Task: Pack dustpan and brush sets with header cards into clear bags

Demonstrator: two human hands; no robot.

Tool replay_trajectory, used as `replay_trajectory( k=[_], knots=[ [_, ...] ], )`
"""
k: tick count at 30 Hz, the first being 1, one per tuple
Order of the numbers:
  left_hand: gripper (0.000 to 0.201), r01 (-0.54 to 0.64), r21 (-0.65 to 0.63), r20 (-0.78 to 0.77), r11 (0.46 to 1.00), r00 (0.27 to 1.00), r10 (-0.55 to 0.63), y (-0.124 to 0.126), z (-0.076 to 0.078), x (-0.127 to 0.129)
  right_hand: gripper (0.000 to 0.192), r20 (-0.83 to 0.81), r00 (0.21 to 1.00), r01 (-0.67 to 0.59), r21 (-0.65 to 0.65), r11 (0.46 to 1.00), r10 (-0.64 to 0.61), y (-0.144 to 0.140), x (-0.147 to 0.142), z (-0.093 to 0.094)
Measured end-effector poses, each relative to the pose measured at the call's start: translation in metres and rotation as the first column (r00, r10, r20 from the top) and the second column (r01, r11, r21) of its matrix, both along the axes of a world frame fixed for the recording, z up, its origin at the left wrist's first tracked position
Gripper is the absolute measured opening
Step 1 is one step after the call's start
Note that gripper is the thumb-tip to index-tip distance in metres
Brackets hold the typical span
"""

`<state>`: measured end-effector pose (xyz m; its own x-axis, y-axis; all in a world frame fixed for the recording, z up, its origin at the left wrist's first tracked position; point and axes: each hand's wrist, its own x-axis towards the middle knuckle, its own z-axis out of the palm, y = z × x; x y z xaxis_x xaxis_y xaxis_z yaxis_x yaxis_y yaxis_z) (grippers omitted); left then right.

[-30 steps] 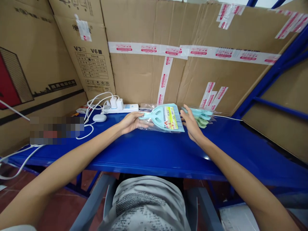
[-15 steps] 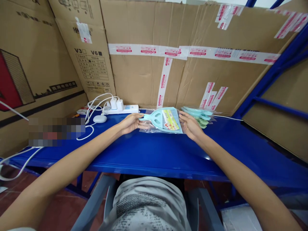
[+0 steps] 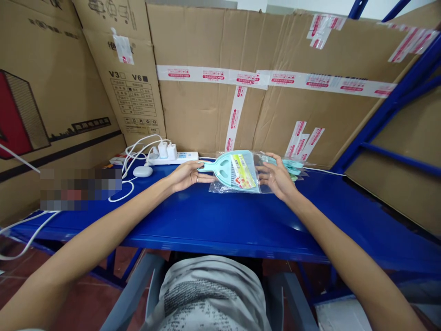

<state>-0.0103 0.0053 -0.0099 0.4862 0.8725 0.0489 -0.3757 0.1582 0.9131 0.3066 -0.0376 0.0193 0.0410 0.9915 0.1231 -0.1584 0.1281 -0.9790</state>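
While a white power strip (image 3: 174, 157) with chargers and looping cables sits at the far left of the blue desk (image 3: 220, 220), with a small white puck-shaped device (image 3: 142, 171) just near of it, the left hand (image 3: 186, 175) is closed on the handle of a pale blue plastic dustpan set (image 3: 233, 169). The set sits inside a clear plastic bag (image 3: 241, 186), lifted slightly off the desk at its far middle. It looks light and fairly stiff, but the bag film is probably slick and crinkly, so the handle and the pan's rigid edge are the surer places to hold. The right hand (image 3: 277, 179) grips the pan's right edge through the bag. Just beyond it lies a stack of similar bagged sets (image 3: 292, 166), against the taped cardboard boxes (image 3: 275, 87).
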Motion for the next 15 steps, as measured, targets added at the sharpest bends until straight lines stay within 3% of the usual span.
replay_trajectory(
  k=[5,7,9,11,13,14,15],
  knots=[
    [0.026,-0.005,0.018,-0.004,1.000,1.000,0.005,-0.005,-0.002,0.006,0.125,0.109,0.993,-0.038,-0.128,0.991,0.052,0.005,0.001,-0.009],
    [0.025,-0.003,0.031,-0.007,1.000,1.000,0.003,-0.009,-0.002,0.009,0.127,0.159,0.987,-0.011,-0.141,0.990,0.034,0.008,-0.001,-0.007],
    [0.027,0.012,0.058,0.015,0.998,1.000,-0.013,-0.013,0.001,0.011,0.109,0.240,0.970,0.053,-0.121,0.991,-0.023,0.011,0.001,0.006],
    [0.031,0.057,0.103,0.065,0.993,0.996,-0.064,-0.018,0.006,0.012,0.076,0.393,0.914,0.114,-0.012,0.993,-0.100,0.013,0.010,0.034],
    [0.035,0.108,0.139,0.109,0.984,0.986,-0.124,-0.020,0.010,0.011,0.043,0.582,0.778,0.146,0.200,0.969,-0.237,0.015,0.030,0.073],
    [0.036,0.122,0.144,0.120,0.982,0.983,-0.140,-0.020,0.011,0.010,0.034,0.663,0.667,0.149,0.328,0.933,-0.340,0.017,0.043,0.096],
    [0.037,0.126,0.141,0.122,0.982,0.982,-0.143,-0.018,0.011,0.009,0.031,0.679,0.611,0.166,0.392,0.905,-0.407,0.020,0.058,0.119]
  ],
)
